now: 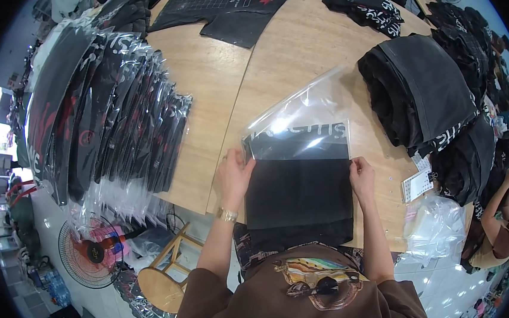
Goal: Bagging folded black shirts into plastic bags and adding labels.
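A folded black garment [298,191] lies in front of me at the table's near edge. Its far part, with white lettering, sits inside a clear plastic bag [298,109], while the near part sticks out of the bag's mouth. At the left corner of that mouth, my left hand [236,171] is closed on the bag's edge, a gold-coloured watch on its wrist. Across from it, my right hand [362,177] pinches the bag's right edge beside the garment. The bag's far end stretches flat and shiny over the table.
Bagged black garments [125,109] are stacked at left. Folded black garments [419,89] pile up at right, above loose clear bags [436,225]. A black shirt [236,8] lies at the far side. A fan [96,252] and wooden stool [163,286] stand lower left; another person [499,223] is at right.
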Motion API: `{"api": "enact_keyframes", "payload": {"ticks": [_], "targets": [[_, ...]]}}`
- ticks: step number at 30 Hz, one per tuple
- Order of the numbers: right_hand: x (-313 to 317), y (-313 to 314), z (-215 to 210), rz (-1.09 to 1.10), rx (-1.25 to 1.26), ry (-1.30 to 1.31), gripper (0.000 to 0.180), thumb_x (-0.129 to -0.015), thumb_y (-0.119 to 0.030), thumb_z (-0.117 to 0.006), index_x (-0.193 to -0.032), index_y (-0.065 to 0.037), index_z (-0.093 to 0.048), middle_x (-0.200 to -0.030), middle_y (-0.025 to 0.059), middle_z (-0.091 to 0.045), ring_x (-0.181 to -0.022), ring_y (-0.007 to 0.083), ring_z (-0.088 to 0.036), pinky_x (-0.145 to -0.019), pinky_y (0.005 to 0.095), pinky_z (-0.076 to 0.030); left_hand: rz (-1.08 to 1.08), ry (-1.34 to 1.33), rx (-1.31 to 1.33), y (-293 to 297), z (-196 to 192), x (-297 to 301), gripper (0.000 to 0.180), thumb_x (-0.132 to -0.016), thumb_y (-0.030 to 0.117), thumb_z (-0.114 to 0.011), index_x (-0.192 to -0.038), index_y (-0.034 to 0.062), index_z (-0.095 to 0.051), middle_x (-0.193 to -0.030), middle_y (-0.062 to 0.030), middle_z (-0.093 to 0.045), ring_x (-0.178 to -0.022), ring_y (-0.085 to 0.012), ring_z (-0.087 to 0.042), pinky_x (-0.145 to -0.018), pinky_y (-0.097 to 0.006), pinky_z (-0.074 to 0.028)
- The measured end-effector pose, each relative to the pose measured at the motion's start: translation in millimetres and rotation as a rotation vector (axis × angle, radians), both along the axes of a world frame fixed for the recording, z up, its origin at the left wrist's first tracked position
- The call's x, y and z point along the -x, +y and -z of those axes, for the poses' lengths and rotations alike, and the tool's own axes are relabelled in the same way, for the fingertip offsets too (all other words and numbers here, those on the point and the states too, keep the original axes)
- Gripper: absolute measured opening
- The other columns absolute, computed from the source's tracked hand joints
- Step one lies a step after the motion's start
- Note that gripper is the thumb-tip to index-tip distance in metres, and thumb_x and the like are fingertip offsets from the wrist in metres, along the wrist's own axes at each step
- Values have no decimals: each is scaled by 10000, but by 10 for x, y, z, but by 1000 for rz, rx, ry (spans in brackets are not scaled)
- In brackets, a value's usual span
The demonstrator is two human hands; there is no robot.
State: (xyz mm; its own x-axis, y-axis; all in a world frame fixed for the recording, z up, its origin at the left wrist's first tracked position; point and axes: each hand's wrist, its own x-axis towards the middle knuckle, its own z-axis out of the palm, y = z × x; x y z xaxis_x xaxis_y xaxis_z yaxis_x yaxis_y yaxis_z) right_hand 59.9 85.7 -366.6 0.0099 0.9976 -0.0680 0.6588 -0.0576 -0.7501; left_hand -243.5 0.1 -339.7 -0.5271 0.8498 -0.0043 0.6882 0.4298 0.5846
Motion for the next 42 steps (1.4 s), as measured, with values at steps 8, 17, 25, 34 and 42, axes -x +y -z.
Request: {"api": "enact_keyframes", "payload": {"ticks": [8,17,25,34,42], "targets": [[123,-24,-85,8,-8,-100,137,-830,-140,-526,-861,-22,-590,-686,159,-617,-636,305,-615,-589,379,-470,-139,20,-180,460,63,-135,312,-796,164,-611,-1064,79,-476,-875,-120,-590,-793,-310,-589,-635,-412,-463],[188,-28,-58,-17,-128,-166,136,-838,-139,-513,-876,-32,-586,-737,167,-626,-689,338,-614,-608,406,-474,-134,201,-264,635,204,-118,256,-798,154,-594,-1016,100,-470,-959,-127,-529,-821,-331,-562,-669,-436,-454],[167,-42,-47,-9,-87,-101,133,-838,-137,-515,-880,-34,-588,-749,165,-628,-693,336,-614,-618,411,-474,-290,129,-238,687,140,-155,223,-786,154,-569,-974,92,-467,-934,-125,-529,-853,-308,-556,-695,-414,-463],[186,-84,-33,39,-88,-128,135,-842,-144,-516,-877,-34,-585,-763,163,-631,-710,337,-617,-618,413,-475,-297,103,-142,750,158,-124,223,-804,218,-606,-934,78,-491,-837,-116,-554,-768,-297,-556,-655,-430,-439],[52,-70,81,88,-106,76,132,-838,-107,-542,-874,-1,-611,-688,160,-627,-613,275,-620,-557,356,-471,7,-118,-261,311,212,25,375,-802,140,-620,-1145,32,-512,-959,-157,-590,-779,-248,-589,-678,-352,-474]]}}
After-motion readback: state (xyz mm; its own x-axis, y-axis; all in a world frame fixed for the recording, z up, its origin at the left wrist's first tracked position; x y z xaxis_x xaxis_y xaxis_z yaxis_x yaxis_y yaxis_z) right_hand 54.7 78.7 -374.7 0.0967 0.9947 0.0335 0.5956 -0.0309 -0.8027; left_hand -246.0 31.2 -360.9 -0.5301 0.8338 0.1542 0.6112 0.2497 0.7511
